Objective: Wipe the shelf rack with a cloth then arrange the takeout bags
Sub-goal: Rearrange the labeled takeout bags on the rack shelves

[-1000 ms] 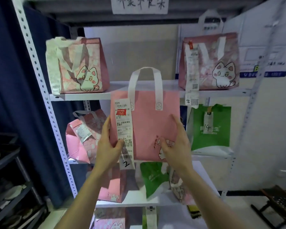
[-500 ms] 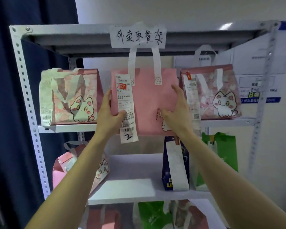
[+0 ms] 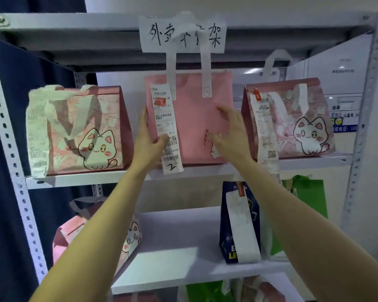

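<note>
The pink takeout bag (image 3: pixel 192 118), at the front edge of the top shelf (image 3: pixel 85 179) between cat-print bags (image 3: pixel 81 131), looks liable to tip forward if released before being pushed back. Its hanging receipt (image 3: pixel 166 127) could snag. The left hand (image 3: pixel 150 138) pinches the bag's left edge, thumb across the receipt. The right hand (image 3: pixel 229 131) presses the bag's front, fingers nearly straight.

Takeout pickup point: white metal shelf rack (image 3: pixel 85 178) under handwritten paper sign (image 3: pixel 216 35); shelves lined with takeout bags (image 3: pixel 92 131), each carrying long printed receipt (image 3: pixel 264 127), one hand-numbered.
</note>
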Demonstrator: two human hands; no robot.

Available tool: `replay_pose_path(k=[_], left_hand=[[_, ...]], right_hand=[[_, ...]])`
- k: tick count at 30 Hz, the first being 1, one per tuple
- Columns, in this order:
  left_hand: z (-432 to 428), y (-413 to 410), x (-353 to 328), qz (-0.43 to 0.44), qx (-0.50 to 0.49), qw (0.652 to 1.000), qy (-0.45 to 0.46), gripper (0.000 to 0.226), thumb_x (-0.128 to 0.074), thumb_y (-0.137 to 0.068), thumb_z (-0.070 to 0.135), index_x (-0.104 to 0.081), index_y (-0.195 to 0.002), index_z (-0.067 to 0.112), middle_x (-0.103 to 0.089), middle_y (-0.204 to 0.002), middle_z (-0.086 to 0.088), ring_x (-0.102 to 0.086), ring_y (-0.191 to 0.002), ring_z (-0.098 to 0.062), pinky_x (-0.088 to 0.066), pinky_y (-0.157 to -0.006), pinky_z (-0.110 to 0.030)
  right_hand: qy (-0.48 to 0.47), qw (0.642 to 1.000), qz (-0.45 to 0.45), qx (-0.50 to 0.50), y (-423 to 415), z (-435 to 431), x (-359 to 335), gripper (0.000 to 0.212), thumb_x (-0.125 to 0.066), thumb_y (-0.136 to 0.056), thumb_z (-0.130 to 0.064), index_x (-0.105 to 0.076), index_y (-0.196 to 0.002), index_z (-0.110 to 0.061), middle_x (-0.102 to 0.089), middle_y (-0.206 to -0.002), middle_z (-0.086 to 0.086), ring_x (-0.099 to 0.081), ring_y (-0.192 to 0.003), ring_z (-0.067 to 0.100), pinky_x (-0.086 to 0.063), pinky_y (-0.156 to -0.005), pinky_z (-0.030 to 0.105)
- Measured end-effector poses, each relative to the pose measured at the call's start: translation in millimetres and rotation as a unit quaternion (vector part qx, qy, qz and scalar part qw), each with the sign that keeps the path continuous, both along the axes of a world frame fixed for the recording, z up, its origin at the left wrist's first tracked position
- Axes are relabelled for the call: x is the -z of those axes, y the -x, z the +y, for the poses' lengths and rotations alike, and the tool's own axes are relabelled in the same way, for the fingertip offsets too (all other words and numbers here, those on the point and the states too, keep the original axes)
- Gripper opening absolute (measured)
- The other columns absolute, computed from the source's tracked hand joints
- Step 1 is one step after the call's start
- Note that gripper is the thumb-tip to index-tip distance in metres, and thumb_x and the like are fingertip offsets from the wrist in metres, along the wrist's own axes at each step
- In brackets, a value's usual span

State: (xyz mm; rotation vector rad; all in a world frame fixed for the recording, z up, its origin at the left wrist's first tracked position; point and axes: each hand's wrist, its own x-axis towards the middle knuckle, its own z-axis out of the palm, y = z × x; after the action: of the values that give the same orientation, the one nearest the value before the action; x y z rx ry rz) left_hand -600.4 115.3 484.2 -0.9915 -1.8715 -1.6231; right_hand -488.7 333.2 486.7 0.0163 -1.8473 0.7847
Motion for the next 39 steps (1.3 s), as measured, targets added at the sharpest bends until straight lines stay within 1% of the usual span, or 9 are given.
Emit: replay_pose_path(k=[4,9,14,18,24,28,30,33,39], left_hand=[[-1.4,22.1,34.8,-0.017,-0.002,0.998,0.053,0.091,-0.066,-0.105,0.005,-0.011,-0.174,0.027,-0.050,-0.146,0.022,-0.055,-0.103,0.036,-0.046,-0.079,0.005],[-11.3,24.2,31.8,-0.022,-0.001,0.996,0.086,0.085,-0.066,-0.104,0.008,-0.017,-0.170,0.029,-0.058,-0.150,0.015,-0.063,-0.122,0.004,-0.052,-0.100,-0.020],[-18.4,20.1,38.1,0.000,-0.008,0.995,0.098,0.085,-0.069,-0.103,0.008,-0.020,-0.169,0.030,-0.057,-0.137,0.030,-0.058,-0.110,0.027,-0.045,-0.091,0.002],[-20.8,19.0,39.4,-0.009,-0.023,0.995,0.098,0.084,-0.071,-0.102,0.010,-0.023,-0.168,0.030,-0.054,-0.131,0.042,-0.059,-0.110,0.023,-0.048,-0.105,-0.021],[-32.6,9.3,43.4,-0.024,-0.061,0.994,0.085,0.091,-0.071,-0.104,0.016,-0.014,-0.174,0.028,-0.047,-0.168,-0.001,-0.061,-0.138,-0.021,-0.051,-0.115,-0.046],[-44.7,-8.8,49.0,-0.040,-0.076,0.994,0.073,0.086,-0.071,-0.103,0.012,-0.022,-0.172,0.028,-0.052,-0.162,-0.005,-0.063,-0.135,-0.021,-0.054,-0.112,-0.042],[-54.6,-22.7,55.2,-0.027,-0.098,0.992,0.074,0.081,-0.072,-0.103,0.013,-0.029,-0.170,0.026,-0.054,-0.159,-0.006,-0.061,-0.135,-0.018,-0.051,-0.109,-0.032],[-72.5,-46.4,76.4,0.002,-0.117,0.989,0.092,0.070,-0.070,-0.103,0.012,-0.038,-0.164,0.024,-0.057,-0.156,-0.001,-0.060,-0.135,-0.015,-0.052,-0.111,-0.037],[-113.6,-96.2,162.9,-0.063,-0.144,0.957,0.243,0.060,-0.073,-0.102,0.013,-0.051,-0.158,0.017,-0.063,-0.148,-0.006,-0.064,-0.131,-0.022,-0.053,-0.113,-0.045]], right_hand=[[0.008,0.998,-0.066,-0.010,17.8,15.1,38.1,0.069,-0.075,-0.091,-0.015,-0.050,-0.150,-0.039,-0.053,-0.146,-0.011,-0.053,-0.131,0.008,-0.045,-0.116,0.044],[0.004,0.994,-0.103,-0.024,18.1,24.3,43.2,0.075,-0.074,-0.093,-0.019,-0.043,-0.151,-0.054,-0.052,-0.147,-0.020,-0.050,-0.136,0.010,-0.043,-0.118,0.043],[-0.003,0.994,-0.103,-0.029,12.8,24.8,48.2,0.075,-0.072,-0.093,-0.015,-0.043,-0.152,-0.051,-0.053,-0.152,-0.014,-0.051,-0.137,0.011,-0.043,-0.118,0.040],[0.001,0.995,-0.096,-0.030,6.8,24.0,48.9,0.074,-0.072,-0.094,-0.015,-0.044,-0.154,-0.047,-0.053,-0.150,-0.015,-0.049,-0.138,0.008,-0.039,-0.115,0.032],[0.023,0.995,-0.101,-0.009,-14.8,23.2,53.6,0.073,-0.074,-0.092,-0.026,-0.042,-0.150,-0.057,-0.050,-0.141,-0.008,-0.057,-0.112,0.002,-0.050,-0.106,0.040],[0.030,0.995,-0.097,-0.004,-40.0,20.7,60.5,0.070,-0.073,-0.095,-0.034,-0.040,-0.155,-0.047,-0.047,-0.149,-0.009,-0.052,-0.134,0.011,-0.049,-0.113,0.046],[0.019,0.995,-0.099,0.011,-54.9,17.4,69.1,0.065,-0.072,-0.097,-0.037,-0.042,-0.155,-0.038,-0.047,-0.149,-0.008,-0.052,-0.133,0.012,-0.050,-0.112,0.048],[0.001,0.992,-0.121,0.021,-77.6,10.3,94.7,0.059,-0.069,-0.097,-0.032,-0.046,-0.151,-0.033,-0.047,-0.145,-0.009,-0.053,-0.128,0.010,-0.052,-0.110,0.049],[-0.022,0.956,-0.287,-0.049,-105.9,-15.5,183.7,0.060,-0.069,-0.101,-0.038,-0.046,-0.155,-0.023,-0.051,-0.153,-0.002,-0.055,-0.135,0.018,-0.052,-0.110,0.047]])
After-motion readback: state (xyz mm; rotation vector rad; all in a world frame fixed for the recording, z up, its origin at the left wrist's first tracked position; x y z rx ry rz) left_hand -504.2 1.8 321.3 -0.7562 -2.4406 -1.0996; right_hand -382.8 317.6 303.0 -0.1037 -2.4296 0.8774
